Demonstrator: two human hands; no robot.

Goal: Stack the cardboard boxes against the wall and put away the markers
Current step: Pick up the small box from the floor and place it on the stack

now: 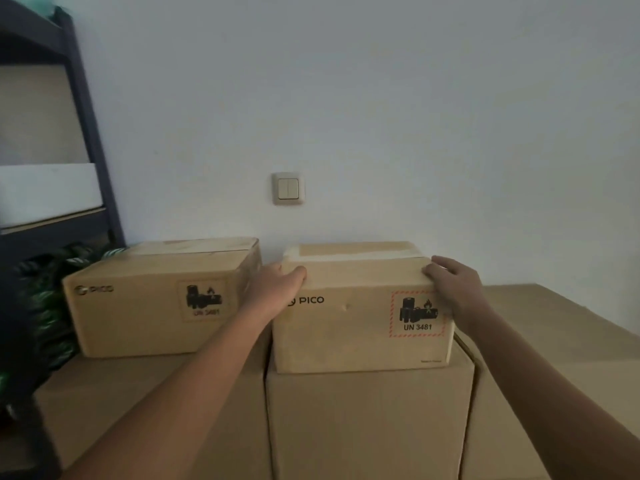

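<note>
Hands grip the right PICO box [360, 320] (sat on a larger carton [367, 424] by the wall): left hand [277, 289] and right hand [453, 285] curl their fingers over its top corners.

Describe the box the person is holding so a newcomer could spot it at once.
Find the light switch on the pale wall; two PICO boxes sit below it. The held box is the right one, atop a larger plain carton, gripped by the left hand and right hand. Its UN 3481 label has a red hatched border.
</note>
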